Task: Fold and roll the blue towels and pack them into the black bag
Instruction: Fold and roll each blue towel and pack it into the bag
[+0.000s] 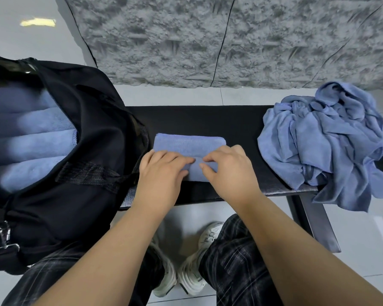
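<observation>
A folded blue towel (189, 143) lies on the black bench (230, 122), its near end curled into a roll. My left hand (161, 173) and my right hand (228, 171) sit side by side on that roll, fingers curled over it. The open black bag (93, 138) stands at the left end of the bench, with several rolled blue towels (38, 142) lined up inside. A loose heap of blue towels (332, 140) rests on the bench's right end and hangs over its edge.
A grey textured wall (208, 40) rises behind the bench. Below are pale floor tiles (363, 228), my plaid trouser legs (234, 261) and white shoes (192, 277). The bag's strap and metal clip (5, 246) hang at the lower left.
</observation>
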{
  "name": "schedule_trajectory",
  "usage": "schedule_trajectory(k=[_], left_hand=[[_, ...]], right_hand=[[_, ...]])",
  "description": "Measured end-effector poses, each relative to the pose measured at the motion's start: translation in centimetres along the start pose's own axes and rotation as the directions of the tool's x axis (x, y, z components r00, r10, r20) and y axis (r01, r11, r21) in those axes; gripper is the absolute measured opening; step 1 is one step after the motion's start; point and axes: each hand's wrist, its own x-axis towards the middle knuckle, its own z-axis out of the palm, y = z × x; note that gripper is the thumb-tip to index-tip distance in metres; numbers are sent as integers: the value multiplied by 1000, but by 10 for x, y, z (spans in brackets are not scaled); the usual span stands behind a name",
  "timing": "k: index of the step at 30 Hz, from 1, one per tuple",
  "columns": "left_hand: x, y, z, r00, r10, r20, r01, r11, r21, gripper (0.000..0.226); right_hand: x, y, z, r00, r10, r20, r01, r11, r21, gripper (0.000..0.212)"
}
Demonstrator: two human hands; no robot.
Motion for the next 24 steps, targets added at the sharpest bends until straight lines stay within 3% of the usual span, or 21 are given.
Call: schedule_trajectory(k=[6, 9, 14, 16, 19, 22, 24], left_hand=[[1, -1, 4, 1000, -24, -10, 24, 999, -35, 28], [-1, -3, 1, 1000, -8, 18, 8, 999, -33, 31], [-4, -4, 1, 987, 17, 160, -39, 989, 139, 74], [-2, -2, -1, 987, 11, 163, -40, 984, 176, 68], [1, 0, -10, 959, -5, 284, -50, 982, 184, 41], [4, -1, -20, 908, -26, 419, -6, 997, 75, 35], [5, -1, -22, 902, -39, 429, 29, 999, 29, 34]], right_hand=[[0, 1, -4, 967, -72, 246, 109, 984, -141, 46], [1, 0, -2, 963, -59, 263, 95, 988, -126, 45], [4, 2, -12, 917, 4, 399, 11, 999, -34, 29], [4, 2, -18, 870, 35, 492, -30, 999, -18, 23], [4, 6, -22, 809, 57, 584, -92, 995, 30, 11], [5, 9, -23, 795, 71, 603, -156, 984, 90, 19], [4, 11, -20, 802, 90, 591, -195, 974, 117, 4]])
